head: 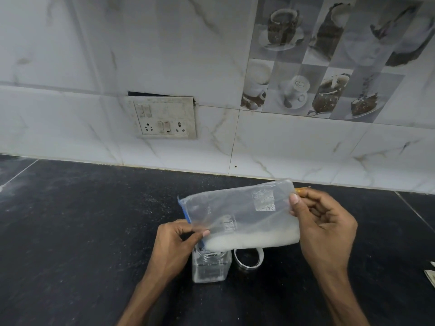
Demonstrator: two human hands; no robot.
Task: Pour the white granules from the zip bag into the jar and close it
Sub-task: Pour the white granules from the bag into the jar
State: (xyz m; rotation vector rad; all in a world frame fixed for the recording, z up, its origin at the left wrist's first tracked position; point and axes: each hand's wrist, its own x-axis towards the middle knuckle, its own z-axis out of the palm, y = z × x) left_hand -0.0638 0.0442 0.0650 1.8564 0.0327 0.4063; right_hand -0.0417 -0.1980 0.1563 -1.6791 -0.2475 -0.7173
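Both hands held the clear zip bag (237, 212) sideways over the black countertop (82, 220) — the left hand (173, 243) pinched its lower corner by the blue zip edge, the right hand (326, 228) gripped the opposite end. The white granules (251, 241) lay along the bag's lower side, just above the open square jar (210, 265). The lid (249, 258) sat beside the jar.

Bag: clear plastic zip bag (240, 212) of white granules (251, 241), tilted over the jar
Jar: clear square jar (209, 267), open
Hands: left hand (174, 245) and right hand (327, 229) pinch the bag's ends
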